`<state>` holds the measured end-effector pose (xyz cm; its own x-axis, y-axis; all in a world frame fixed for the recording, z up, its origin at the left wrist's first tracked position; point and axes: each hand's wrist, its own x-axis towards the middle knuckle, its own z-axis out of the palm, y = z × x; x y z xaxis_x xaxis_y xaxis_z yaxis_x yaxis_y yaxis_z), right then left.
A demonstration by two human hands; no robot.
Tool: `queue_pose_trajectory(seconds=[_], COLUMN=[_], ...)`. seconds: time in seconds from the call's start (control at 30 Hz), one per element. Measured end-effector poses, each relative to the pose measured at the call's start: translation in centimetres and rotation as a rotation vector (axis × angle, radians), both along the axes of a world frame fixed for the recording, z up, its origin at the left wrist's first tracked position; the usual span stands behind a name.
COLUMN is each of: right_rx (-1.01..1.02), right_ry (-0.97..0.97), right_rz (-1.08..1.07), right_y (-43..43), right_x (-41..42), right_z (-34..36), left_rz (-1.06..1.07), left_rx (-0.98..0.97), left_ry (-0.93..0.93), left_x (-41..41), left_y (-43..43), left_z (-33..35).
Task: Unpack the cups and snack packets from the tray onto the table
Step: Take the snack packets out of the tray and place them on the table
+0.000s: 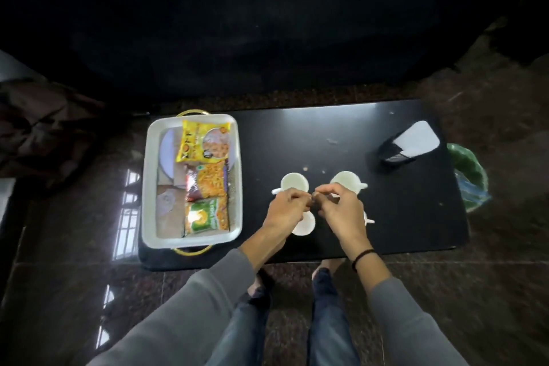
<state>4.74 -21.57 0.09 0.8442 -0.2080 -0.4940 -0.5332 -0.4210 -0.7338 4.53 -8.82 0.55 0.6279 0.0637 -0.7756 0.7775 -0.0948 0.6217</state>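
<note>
A white tray (pixel 148 181) with gold handles stands at the left end of the black table (pixel 297 134). In it lie a yellow snack packet (pixel 203 141), an orange-and-maroon packet (pixel 206 183) and a green packet (pixel 206 217). Two white cups stand on the table, one further left (pixel 293 182) and one further right (pixel 346 180). Closer to me, two more cups, the left one (pixel 304 226) and the right one (pixel 368 220), show partly under my hands. My left hand (pixel 286 208) and right hand (pixel 341 208) hover over these with curled fingers, their fingertips meeting. What they hold is hidden.
A black-and-white object (pixel 407 142) lies at the table's far right corner. A green bag (pixel 469 175) sits on the floor past the right edge. Dark cloth (pixel 50 128) is heaped at the left. Small crumbs dot the tabletop. My feet stand at the near edge.
</note>
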Motion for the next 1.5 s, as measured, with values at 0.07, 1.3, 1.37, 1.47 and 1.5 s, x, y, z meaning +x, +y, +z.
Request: queue_pose_trajectory(seconds=[0.07, 1.3, 1.37, 1.47, 1.5], right_rx=[0.006, -0.081, -0.079, -0.084, -0.077], right_ry=[-0.008, -0.045, -0.071, -0.126, -0.145], right_rz=[0.068, 0.609, 0.588, 0.558, 0.548], right_y=[2.8, 21.0, 21.0, 21.0, 21.0], right_x=[0.4, 11.0, 11.2, 11.6, 11.8], right_z=[-0.4, -9.0, -8.5, -7.7, -7.4], left_rz=[0.048, 0.575, 0.585, 0.518, 0.499], left_rx=[0.019, 0.178, 0.149, 0.275, 0.306], left_ry=[-0.001, -0.097, -0.178, -0.323, -0.374], left_x=[-0.1, 9.0, 8.9, 8.4, 8.2], left_y=[2.8, 24.7, 24.5, 24.1, 24.0], left_z=[-0.4, -10.8, -10.1, -9.0, -8.5])
